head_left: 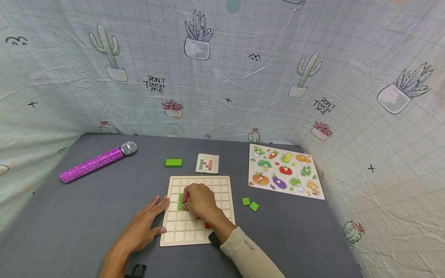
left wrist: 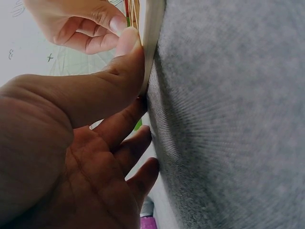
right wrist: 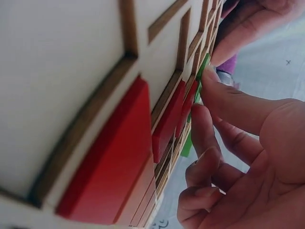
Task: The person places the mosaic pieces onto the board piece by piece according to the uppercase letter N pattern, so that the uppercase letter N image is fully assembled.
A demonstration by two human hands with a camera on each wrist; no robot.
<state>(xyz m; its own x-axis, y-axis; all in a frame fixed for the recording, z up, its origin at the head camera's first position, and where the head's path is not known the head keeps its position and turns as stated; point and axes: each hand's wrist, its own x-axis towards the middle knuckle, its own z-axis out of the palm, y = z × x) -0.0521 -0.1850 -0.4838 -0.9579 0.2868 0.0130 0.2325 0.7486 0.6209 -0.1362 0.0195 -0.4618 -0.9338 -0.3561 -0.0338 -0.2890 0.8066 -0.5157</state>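
A wooden grid board (head_left: pixel 175 226) lies on the grey table. My left hand (head_left: pixel 140 227) rests at its left edge, fingers spread and thumb (left wrist: pixel 128 55) against the board's side. Over the middle of the board, my right hand (head_left: pixel 199 199) pinches a green square tile (right wrist: pixel 203 67) between thumb and finger, low at the grid. Another green tile (head_left: pixel 180 197) sits in the same column, partly behind the fingers. Red tiles (right wrist: pixel 116 157) fill cells to the right, mostly hidden by the right hand and forearm in the head view.
Two loose green tiles (head_left: pixel 250 204) lie right of the board. Behind it are a green block (head_left: pixel 173 163) and a pattern card (head_left: pixel 207 163). A purple microphone (head_left: pixel 94 165) lies at the left, a vegetable puzzle board (head_left: pixel 285 172) at the right. A patterned cloth (head_left: pixel 222 77) hangs behind.
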